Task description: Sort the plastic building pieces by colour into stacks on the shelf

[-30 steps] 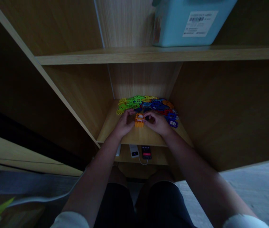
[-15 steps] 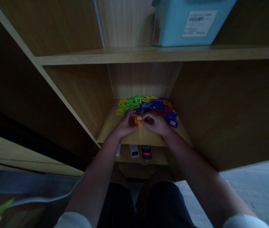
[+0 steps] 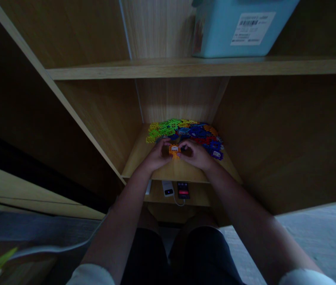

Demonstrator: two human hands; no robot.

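Note:
Between my two hands is a small orange plastic building piece with a pale window-like panel on it. My left hand pinches its left side, and my right hand grips the right side. Both hands are just above the wooden shelf board. Behind them lies a heap of similar flat interlocking pieces, green and yellow at the left, blue, red and orange to the right. A purple piece with a white pattern lies at the heap's near right edge, beside my right wrist.
Overhead, a blue plastic bin with a barcode label stands on the upper shelf. A white power bank and a cabled phone lie on a lower board. Wooden side panels close in the compartment.
The orange piece is tilted slightly, so its pale panel shows a little more fully. Both hands keep their hold in nearly the same place; the view has shifted a little.

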